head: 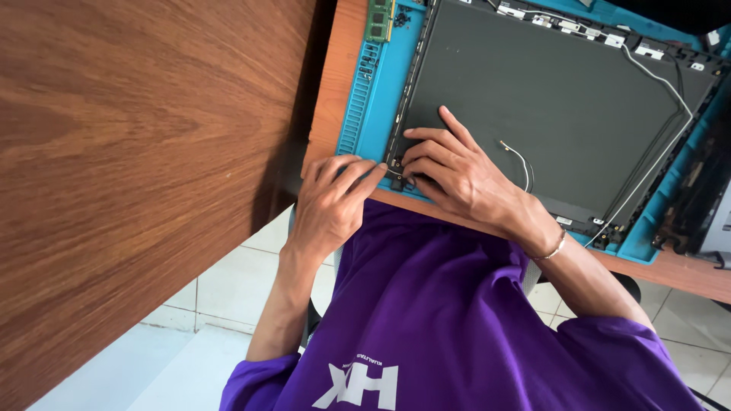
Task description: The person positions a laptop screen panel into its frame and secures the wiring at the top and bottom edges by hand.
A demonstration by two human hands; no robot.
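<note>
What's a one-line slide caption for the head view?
Both hands, left hand and right hand, press at the near corner of a dark laptop lid panel on a blue work mat.

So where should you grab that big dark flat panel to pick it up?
Probably by its two long edges, one hand each side. The dark panel lies flat on the blue mat, so its face gives nothing to pinch. Avoid the loose white wire and the corner where the left hand and right hand are working.
</note>
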